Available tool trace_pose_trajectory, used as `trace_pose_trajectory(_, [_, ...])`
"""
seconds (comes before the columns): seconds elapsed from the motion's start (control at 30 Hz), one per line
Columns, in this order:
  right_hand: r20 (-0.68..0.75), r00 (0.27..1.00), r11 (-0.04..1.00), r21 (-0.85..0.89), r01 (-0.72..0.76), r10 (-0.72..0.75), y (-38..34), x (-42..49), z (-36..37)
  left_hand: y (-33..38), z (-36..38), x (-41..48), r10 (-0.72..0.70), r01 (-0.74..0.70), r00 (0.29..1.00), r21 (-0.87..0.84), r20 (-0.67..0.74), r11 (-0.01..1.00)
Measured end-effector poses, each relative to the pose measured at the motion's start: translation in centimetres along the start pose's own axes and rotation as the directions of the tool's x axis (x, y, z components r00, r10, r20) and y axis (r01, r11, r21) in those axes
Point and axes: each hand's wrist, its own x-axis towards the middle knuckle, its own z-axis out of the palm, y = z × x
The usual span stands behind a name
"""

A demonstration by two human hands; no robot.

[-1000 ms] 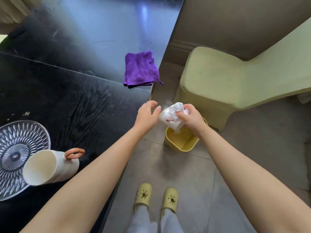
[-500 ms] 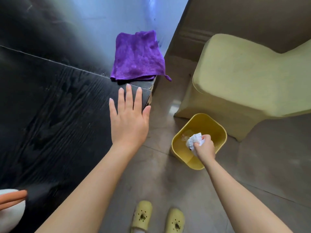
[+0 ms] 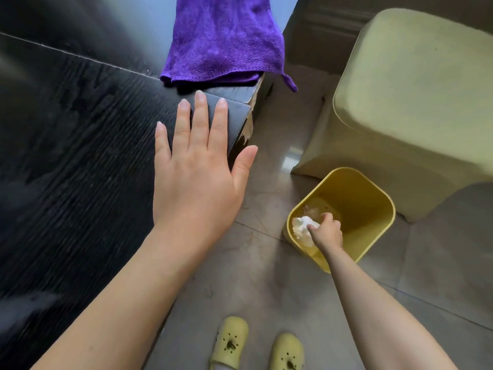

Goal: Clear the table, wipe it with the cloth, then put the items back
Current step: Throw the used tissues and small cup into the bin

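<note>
A folded purple cloth lies on the black wooden table, at its right edge, one corner hanging over. My left hand rests flat on the table corner just below the cloth, fingers spread, holding nothing. My right hand reaches down inside a yellow bin on the floor, fingers closed on a crumpled white wad of trash. Some other scrap lies at the bin's bottom.
A pale yellow-green upholstered chair stands right of the table, just behind the bin. Grey floor tiles run between table and chair. My feet in yellow clogs show at the bottom edge.
My right hand carried the white wad down from above the bin into it. My left hand moved onto the table corner. The view tilted down; plate and mug left the frame.
</note>
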Motion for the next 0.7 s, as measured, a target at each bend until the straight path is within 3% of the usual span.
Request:
trace_pose_trajectory(0.4, [0.285, 0.957, 0.976, -0.186, 0.113, -0.057, -1.0, -1.3, -2.5, -0.1, 0.1, -0.1, -0.004, 0.003, 1.0, 0.033, 0.024, 0.999])
trace_pose_trajectory(0.7, [0.469, 0.868, 0.843, -0.389, 0.37, -0.165, -7.2, -6.8, -10.4, 0.2, -0.5, -0.2, -0.003, -0.002, 0.995, 0.044, 0.097, 0.999])
